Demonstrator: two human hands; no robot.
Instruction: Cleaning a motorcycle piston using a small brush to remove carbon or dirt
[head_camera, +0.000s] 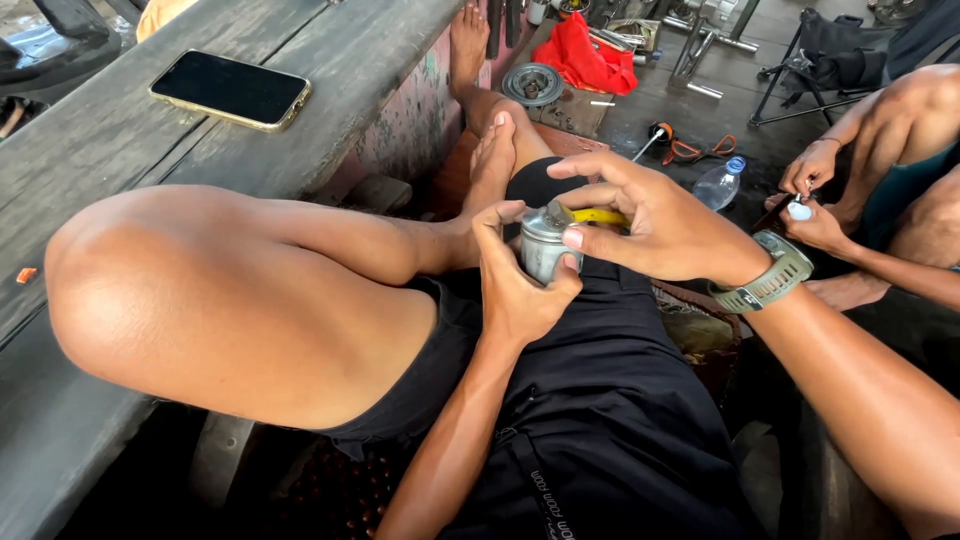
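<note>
A small silver metal cylinder (541, 246) sits over my lap, above my black shorts. My left hand (517, 290) grips it from below, thumb and fingers wrapped around its side. My right hand (645, 222) comes in from the right and holds a yellow-handled tool (598, 215) against the cylinder's top, its thumb pressing the cylinder's side. A green watch is on my right wrist. My left knee is bent up at the left.
A wooden bench (120, 130) at the left carries a black phone (230, 90). Another person's hands (812, 195) work on a small part at the right. On the floor lie a plastic bottle (720, 183), a red cloth (588, 55), orange-handled pliers and metal parts.
</note>
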